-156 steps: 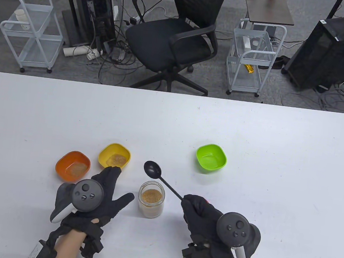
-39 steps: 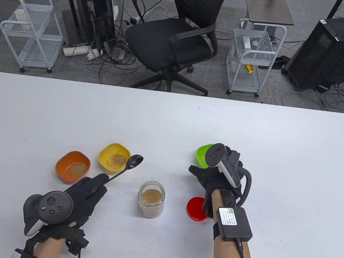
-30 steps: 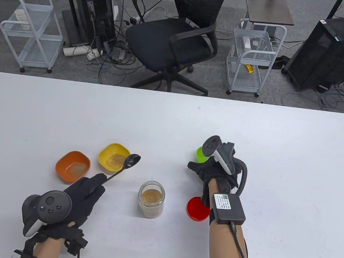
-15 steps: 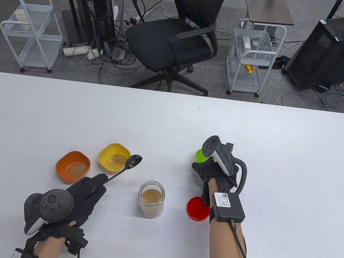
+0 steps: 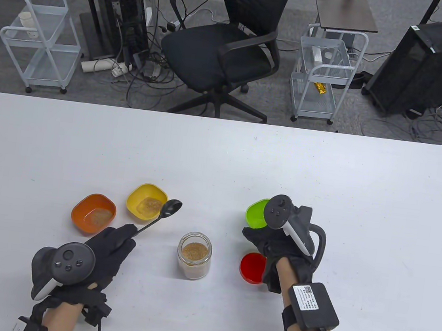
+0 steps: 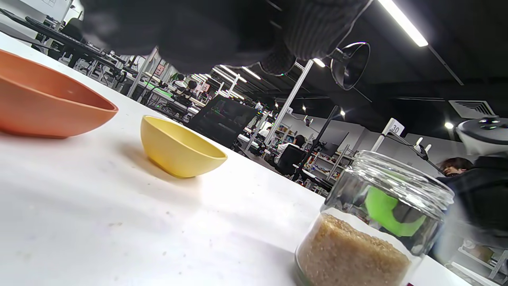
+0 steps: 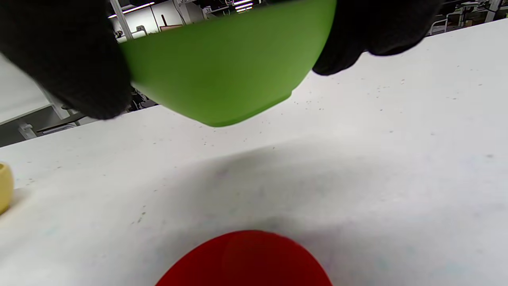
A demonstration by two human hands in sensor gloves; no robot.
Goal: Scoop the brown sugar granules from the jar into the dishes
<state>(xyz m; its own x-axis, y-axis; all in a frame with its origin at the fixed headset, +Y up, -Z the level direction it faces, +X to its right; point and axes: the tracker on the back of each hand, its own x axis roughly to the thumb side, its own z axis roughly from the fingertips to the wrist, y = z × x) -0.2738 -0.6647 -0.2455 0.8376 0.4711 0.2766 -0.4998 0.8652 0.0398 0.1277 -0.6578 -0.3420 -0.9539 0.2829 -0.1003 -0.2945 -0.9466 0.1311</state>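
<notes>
Fingers (image 7: pixel 71 59) gripping green dish (image 7: pixel 222 67), lifted off table (image 7: pixel 357 159) per wrist cam only.

Three dishes: orange dish (image 5: pixel 93 214), yellow dish (image 5: pixel 147 200), green dish (image 5: pixel 255 214). One jar (image 5: pixel 194 255), one spoon (image 5: pixel 161 215), one red lid (image 5: pixel 252 267). Two gloved hands: left hand (image 5: pixel 110 245), right hand (image 5: pixel 281 246)

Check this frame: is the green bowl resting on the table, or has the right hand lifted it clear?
Apart. In the right wrist view the right hand grips the green bowl, and white table shows beneath its base, with a shadow below.
</notes>
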